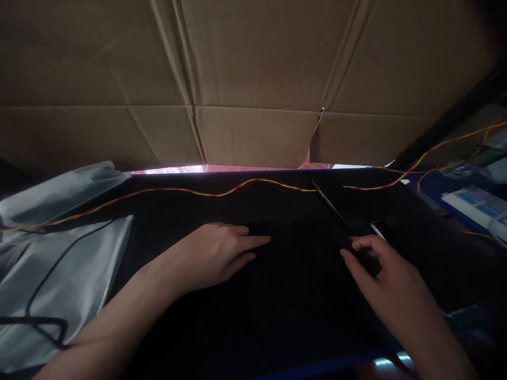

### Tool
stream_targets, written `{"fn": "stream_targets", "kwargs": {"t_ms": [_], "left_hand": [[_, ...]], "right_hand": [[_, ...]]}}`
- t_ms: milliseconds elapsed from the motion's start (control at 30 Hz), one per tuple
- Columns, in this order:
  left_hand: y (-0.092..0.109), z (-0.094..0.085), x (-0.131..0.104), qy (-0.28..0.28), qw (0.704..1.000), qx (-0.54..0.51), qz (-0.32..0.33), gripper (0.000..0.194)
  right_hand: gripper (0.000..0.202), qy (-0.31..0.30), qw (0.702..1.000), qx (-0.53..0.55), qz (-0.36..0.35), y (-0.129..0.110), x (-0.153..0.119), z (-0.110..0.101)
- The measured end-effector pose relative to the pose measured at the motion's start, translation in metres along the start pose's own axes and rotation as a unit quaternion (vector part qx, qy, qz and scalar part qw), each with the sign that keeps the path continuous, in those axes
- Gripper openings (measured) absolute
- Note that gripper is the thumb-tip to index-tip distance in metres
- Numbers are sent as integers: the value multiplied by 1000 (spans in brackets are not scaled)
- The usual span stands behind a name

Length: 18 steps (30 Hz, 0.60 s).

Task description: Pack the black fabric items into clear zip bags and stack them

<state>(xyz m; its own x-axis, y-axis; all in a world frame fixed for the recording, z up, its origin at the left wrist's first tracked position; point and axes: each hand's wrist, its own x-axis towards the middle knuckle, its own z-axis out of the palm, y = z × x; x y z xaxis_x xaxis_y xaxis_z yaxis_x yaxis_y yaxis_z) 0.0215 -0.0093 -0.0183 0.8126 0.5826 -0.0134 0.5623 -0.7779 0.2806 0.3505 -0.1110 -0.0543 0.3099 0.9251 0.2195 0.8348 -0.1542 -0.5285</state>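
Observation:
My left hand is over the middle of the black table surface, index finger stretched to the right, the other fingers partly bent, holding nothing. To the right is my right hand, its thumb and fingers curved with a gap between them and nothing visible in them. Just beyond my right hand lies a small dark device with a bright edge. A larger dark flat device lies further back, across the line of a twisted red and yellow wire.
Cardboard stands along the back. Translucent plastic bags and a black cable lie at the left. At the right are a white and blue package and more loose wire.

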Motion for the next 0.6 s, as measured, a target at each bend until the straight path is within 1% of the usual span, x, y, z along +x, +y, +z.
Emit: {"fn": "stream_targets", "kwargs": {"t_ms": [67,167,233,300,400,433,500,533,567,600], "left_hand": [[-1,-1,0,12,1000,-13,0,45],[-1,-1,0,29,999,-37,2,44],[-1,1,0,31,999,-45,3,43],[-2,3,-1,29,999,-44,1,43],[-6,4,-1,30,999,-42,4,43],[-7,2,0,29,999,-42,5,43],[-5,-8,-1,18,999,-40,2,41],[-1,-15,-3,9,999,-41,-4,38],[5,-21,-8,-1,999,-43,-14,31],[12,-26,-14,-12,998,-50,-26,24]], "right_hand": [[22,21,999,32,-11,-12,-1,-4],[15,43,997,46,-40,-32,-7,-9],[12,49,996,46,-64,-42,-12,-10],[11,40,995,44,-82,-47,-14,-8],[17,17,997,21,-66,-39,-8,-2],[22,21,998,11,-55,-33,-5,-1],[36,59,997,-8,-51,-20,-2,-3],[40,76,995,-15,-67,-14,-2,-6],[42,79,992,-19,-98,-9,-4,-10],[41,57,988,-23,-141,-4,-9,-15]]}}
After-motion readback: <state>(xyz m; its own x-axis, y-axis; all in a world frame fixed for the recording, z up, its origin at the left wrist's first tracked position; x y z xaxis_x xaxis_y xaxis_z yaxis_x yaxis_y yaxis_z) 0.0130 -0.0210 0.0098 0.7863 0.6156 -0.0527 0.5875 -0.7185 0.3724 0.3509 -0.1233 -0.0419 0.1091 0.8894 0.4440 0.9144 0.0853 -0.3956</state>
